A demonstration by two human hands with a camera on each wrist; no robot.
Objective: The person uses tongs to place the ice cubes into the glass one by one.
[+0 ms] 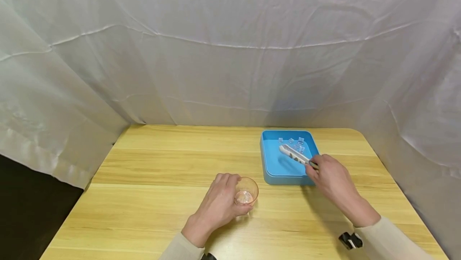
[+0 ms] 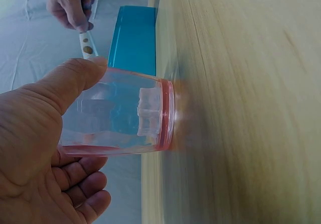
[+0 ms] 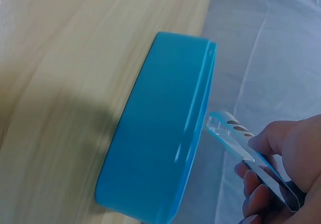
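My left hand grips a clear, pink-tinted cup by its side, thumb and fingers around the rim end. Clear ice-like cubes lie in the bottom of the cup, which stands upright on the table. In my right hand is a pair of tongs with white, holed ends and a metal handle, pinched between thumb and fingers. The tong tips hover over a blue square tray, pointing left. Several clear cubes sit toward its back right. Whether the tips hold a cube cannot be told.
The wooden table carries the tray at its back right, with the cup in front and to the left. Grey cloth hangs behind the table and along both sides. A dark area shows past the left edge.
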